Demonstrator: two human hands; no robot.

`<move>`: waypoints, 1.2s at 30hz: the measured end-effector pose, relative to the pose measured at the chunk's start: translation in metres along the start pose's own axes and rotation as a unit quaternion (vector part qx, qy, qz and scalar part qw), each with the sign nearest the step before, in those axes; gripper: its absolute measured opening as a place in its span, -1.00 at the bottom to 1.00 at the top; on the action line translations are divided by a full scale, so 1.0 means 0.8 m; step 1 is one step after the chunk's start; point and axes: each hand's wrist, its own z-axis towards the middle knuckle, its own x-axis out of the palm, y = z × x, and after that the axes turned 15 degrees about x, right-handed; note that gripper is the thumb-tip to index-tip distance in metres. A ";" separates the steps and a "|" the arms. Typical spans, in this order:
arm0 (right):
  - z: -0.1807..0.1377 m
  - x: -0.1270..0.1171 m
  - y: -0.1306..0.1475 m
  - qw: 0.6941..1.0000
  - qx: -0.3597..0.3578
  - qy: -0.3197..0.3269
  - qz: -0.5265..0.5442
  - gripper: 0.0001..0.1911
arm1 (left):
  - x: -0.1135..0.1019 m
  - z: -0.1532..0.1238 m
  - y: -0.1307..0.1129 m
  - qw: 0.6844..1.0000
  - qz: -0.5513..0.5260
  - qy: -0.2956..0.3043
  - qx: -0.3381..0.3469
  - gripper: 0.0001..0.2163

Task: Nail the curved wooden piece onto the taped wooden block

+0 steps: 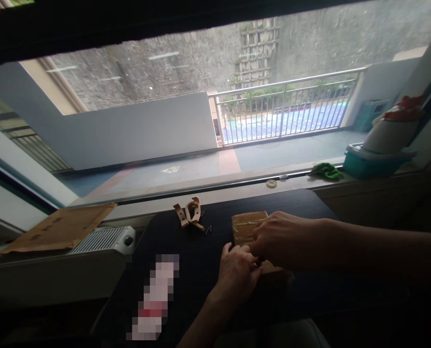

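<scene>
A tan cardboard box [242, 221] with shiny clear tape across it lies on the dark table. My right hand [275, 237] is over its right side, fingers curled and closed; what they hold is hidden. My left hand [239, 270] is just below, its fingers bent together against the right hand's fingertips. A light wooden-looking piece [271, 268] shows beneath both hands, and what the left fingers grip cannot be made out. Several curved wooden pieces with holes [192, 215] lie to the left, with small screws [208, 229] beside them.
The black table [186, 275] stands against a window sill with a tape roll [271, 183], a green cloth [326, 171] and a teal box [373, 162]. A brown envelope [61, 227] rests on a white slatted unit [105, 239] at left. A blurred pale strip [155, 295] lies at the front left.
</scene>
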 end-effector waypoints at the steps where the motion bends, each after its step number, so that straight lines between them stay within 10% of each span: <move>1: 0.000 0.001 0.000 1.000 -0.005 0.001 0.001 -0.90 | 0.000 0.000 0.000 1.000 0.000 0.002 0.001 -0.82; 36: 0.000 0.003 0.006 1.000 0.015 0.006 -0.003 -0.88 | 0.001 0.000 -0.003 1.000 0.026 -0.003 -0.009 -0.84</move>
